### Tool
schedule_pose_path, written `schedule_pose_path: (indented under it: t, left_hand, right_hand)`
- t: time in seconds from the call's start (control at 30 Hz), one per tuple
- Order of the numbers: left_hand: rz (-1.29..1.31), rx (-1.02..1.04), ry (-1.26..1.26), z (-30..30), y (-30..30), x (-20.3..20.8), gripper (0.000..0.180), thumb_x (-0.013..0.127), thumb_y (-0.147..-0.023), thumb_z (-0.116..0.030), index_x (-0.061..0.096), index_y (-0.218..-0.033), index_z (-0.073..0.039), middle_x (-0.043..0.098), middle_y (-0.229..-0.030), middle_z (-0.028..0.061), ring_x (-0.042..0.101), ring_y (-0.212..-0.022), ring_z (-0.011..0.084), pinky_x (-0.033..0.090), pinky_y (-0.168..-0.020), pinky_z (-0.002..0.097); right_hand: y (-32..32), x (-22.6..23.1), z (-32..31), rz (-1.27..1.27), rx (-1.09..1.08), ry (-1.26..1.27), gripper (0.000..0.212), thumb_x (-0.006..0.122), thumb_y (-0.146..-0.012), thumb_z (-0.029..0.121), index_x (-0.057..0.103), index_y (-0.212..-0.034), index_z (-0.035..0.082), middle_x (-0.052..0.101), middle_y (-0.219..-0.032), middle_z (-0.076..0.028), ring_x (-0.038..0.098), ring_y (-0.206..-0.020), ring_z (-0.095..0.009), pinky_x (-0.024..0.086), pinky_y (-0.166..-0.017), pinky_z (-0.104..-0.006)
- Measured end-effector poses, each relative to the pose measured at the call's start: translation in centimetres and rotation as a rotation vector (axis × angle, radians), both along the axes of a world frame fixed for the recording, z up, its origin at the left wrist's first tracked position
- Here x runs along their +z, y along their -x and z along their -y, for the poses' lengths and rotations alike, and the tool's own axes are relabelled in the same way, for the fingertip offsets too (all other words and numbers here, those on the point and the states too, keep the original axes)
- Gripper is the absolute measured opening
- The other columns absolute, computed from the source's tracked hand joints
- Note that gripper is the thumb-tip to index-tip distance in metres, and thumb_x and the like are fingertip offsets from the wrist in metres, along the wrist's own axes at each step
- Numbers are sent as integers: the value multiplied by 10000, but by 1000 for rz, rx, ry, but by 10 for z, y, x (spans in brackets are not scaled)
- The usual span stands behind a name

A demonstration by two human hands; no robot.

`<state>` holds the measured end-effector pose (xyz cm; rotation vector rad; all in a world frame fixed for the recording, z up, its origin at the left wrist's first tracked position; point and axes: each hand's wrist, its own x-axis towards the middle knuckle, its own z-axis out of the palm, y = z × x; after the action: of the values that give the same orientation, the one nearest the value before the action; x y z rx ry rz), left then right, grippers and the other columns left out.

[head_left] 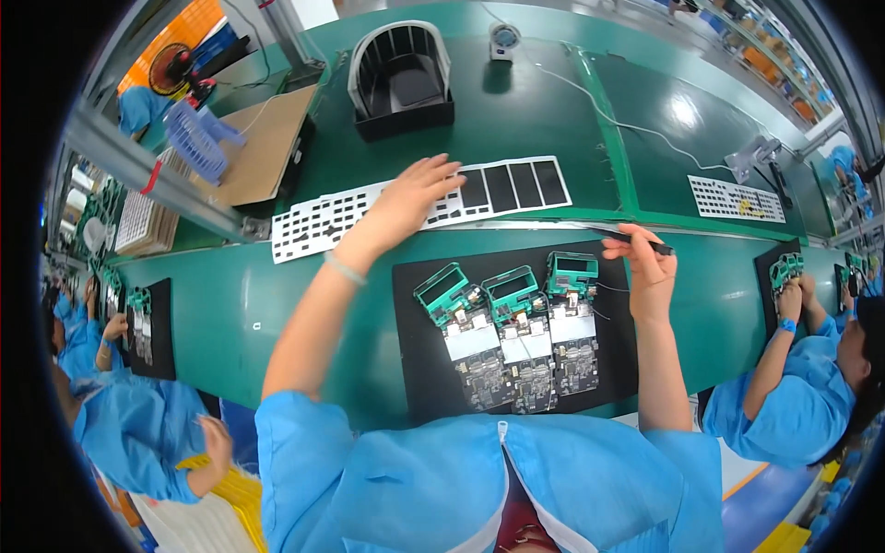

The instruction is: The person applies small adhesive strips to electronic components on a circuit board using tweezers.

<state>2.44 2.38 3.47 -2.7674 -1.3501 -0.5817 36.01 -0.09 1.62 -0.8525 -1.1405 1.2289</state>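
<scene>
My left hand [412, 200] lies with its fingers stretched out over a white sheet [318, 229] of black adhesive pads; small pads show to its left and large black rectangles to its right. Between the fingers of my right hand [647, 263] is a pair of black tweezers [613, 232]. Their tips point left, close to the right end of the sheet's near edge. Three circuit boards with green frames, a left one [470, 336], a middle one [524, 341] and a right one [573, 332], lie side by side on a black mat [424, 387] nearer me.
Beyond the sheet stands a black bin with a grey rim [403, 124], and a small white device [503, 41] is farther back. At right lies another pad sheet [737, 201]. A cardboard sheet [267, 147] holds a purple basket [195, 143]. Co-workers in blue sit on both sides.
</scene>
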Motion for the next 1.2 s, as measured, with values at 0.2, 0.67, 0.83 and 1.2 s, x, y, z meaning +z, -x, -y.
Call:
schedule_pose_path:
  t: [0.2, 0.67, 0.83, 1.2]
  left_hand:
    - [24, -71, -36, -50, -70, -40, 403, 487, -695, -15, 519, -1089, -98, 456, -1161, 99, 399, -1107, 284, 334, -925, 359]
    - [110, -56, 9, -58, -82, -51, 373, 469, -726, -1, 511, -1088, -81, 427, -1207, 102, 351, -1172, 275, 288, -983, 368]
    - [91, -69, -16, -59, -84, -51, 351, 463, -768, -28, 502, -1110, -97, 429, -1212, 106, 357, -1167, 291, 296, -979, 378]
    - [615, -210, 258, -38, -85, -10, 286, 417, -822, -83, 499, -1093, -38, 479, -1147, 125, 439, -1065, 314, 330, -919, 345]
  right_hand:
    - [31, 3, -30, 204, 131, -57, 187, 474, -846, 92, 562, -929, -52, 610, -729, -110, 600, -703, -156, 451, -695, -257]
    - [50, -22, -61, 542, 23, -239, 157, 515, -825, 58, 583, -908, -57, 610, -767, -87, 595, -701, -137, 467, -640, -230]
    - [41, -21, -68, 280, 159, 3, 212, 492, -840, 125, 567, -899, -64, 616, -776, -133, 601, -668, -159, 461, -644, -242]
    - [24, -43, 56, -247, 264, 403, 230, 476, -842, 150, 556, -895, -60, 602, -699, -175, 607, -607, -226, 466, -612, -297]
